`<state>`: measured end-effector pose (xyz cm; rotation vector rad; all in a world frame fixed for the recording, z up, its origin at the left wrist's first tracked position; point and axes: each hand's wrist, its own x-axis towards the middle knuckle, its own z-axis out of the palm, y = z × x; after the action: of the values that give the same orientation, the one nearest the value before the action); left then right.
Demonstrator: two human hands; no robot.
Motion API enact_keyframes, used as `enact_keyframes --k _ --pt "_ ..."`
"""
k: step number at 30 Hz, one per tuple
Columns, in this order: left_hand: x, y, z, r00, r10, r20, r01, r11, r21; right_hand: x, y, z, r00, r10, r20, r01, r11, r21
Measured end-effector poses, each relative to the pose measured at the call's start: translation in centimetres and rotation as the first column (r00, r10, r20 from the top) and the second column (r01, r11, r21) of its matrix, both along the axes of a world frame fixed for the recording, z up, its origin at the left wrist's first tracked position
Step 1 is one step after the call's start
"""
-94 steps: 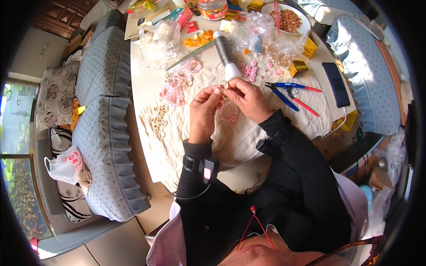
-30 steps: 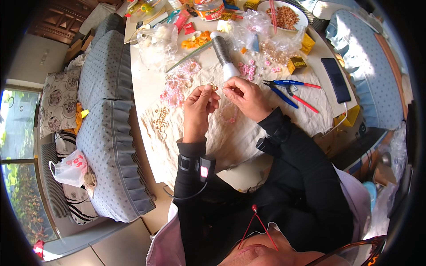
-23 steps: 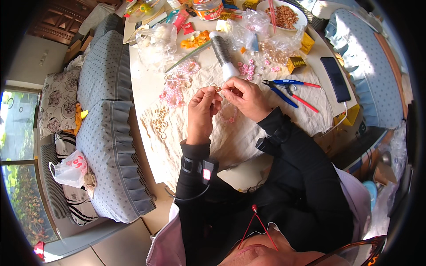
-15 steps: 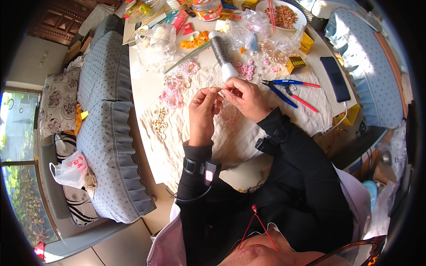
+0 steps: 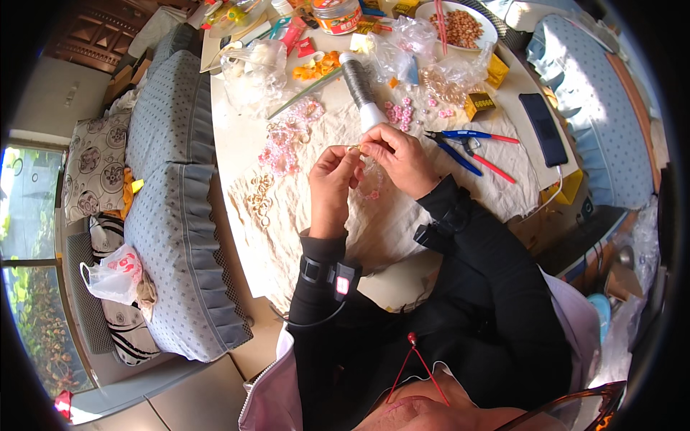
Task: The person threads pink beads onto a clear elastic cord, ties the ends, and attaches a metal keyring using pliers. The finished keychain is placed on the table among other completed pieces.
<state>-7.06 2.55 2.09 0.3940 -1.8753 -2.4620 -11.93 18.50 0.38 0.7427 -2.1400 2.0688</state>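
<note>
Two hands meet over the cloth-covered bench [image 5: 402,237] | left hand [image 5: 332,188] sits lower than a second ago, fingertips pinched on small gold ring [image 5: 354,149] | right hand [image 5: 399,158] pinched on it too, pink bead strand [image 5: 371,185] hanging below | work looks mid-assembly | grey thread spool [image 5: 358,86] just beyond hands; yellow box [image 5: 479,105] right of spool; red-lidded jar [image 5: 338,14] beyond spool

We look down from a single wide fisheye camera worn on our head, facing steeply down and forward over our own chest and dark sleeves, which rise from the lower edge toward the centre of the frame. Our left hand [image 5: 332,188] and right hand [image 5: 397,159] meet just above centre, close under the lens, over the cloth-covered table [image 5: 237,136]. Straight edges bow toward the dark round rim, with a sofa [image 5: 172,215] bending down the left side.
</note>
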Motion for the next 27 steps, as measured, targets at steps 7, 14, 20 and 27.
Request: enact_keyframes --k 7,14,20,27 --pt "0.1 0.1 0.1 0.994 -0.022 -0.110 0.000 0.980 -0.200 -0.1 -0.2 -0.1 0.994 0.084 0.071 -0.077 0.992 -0.100" --pt "0.6 0.9 -0.2 0.979 0.040 -0.200 -0.145 0.828 -0.542 -0.1 -0.1 -0.2 0.997 0.039 0.068 -0.036 0.998 -0.046" --pt "0.9 0.3 1.1 0.927 -0.127 -0.354 -0.226 0.563 -0.795 -0.3 0.2 -0.3 0.984 0.108 0.143 -0.100 0.993 -0.061" --pt "0.8 -0.5 2.4 0.870 -0.270 -0.413 -0.277 0.426 -0.862 -0.2 0.4 0.0 0.958 0.200 0.206 -0.167 0.972 -0.165"
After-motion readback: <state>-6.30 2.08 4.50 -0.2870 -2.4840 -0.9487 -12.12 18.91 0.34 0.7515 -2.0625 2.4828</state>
